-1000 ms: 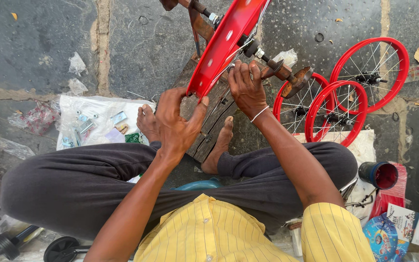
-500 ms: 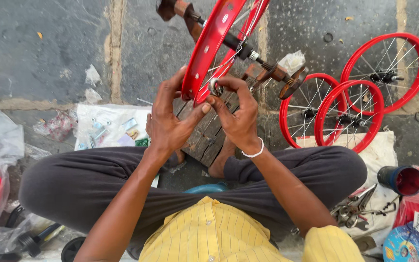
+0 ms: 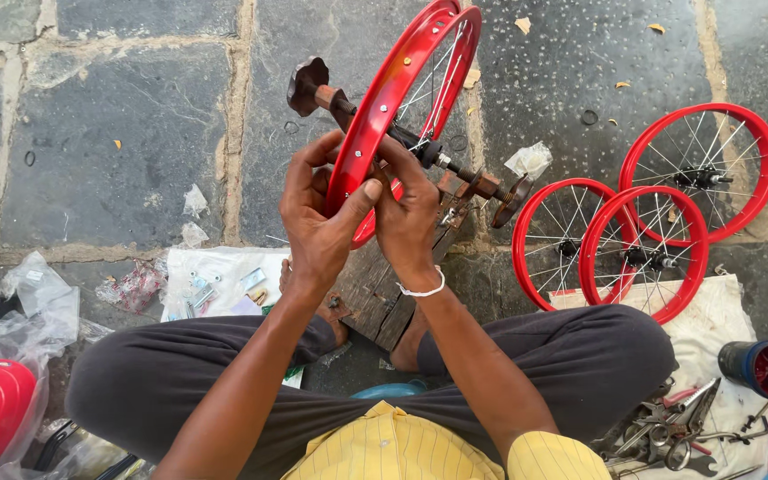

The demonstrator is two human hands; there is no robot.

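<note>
Red wheel rim (image 3: 402, 98) clamped in both grips: left hand (image 3: 317, 218), right hand (image 3: 406, 218). Clear plastic packet (image 3: 215, 284) lies left; rim top cut off.

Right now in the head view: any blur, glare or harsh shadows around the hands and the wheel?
Head view: soft, even daylight with no hard shadows; the left hand and right hand are sharp on the red spoked wheel rim; only a mild sheen on the rim's paint, no blown glare; the grey stone paving is in focus; slight wide-angle stretch towards the frame edges.
</note>
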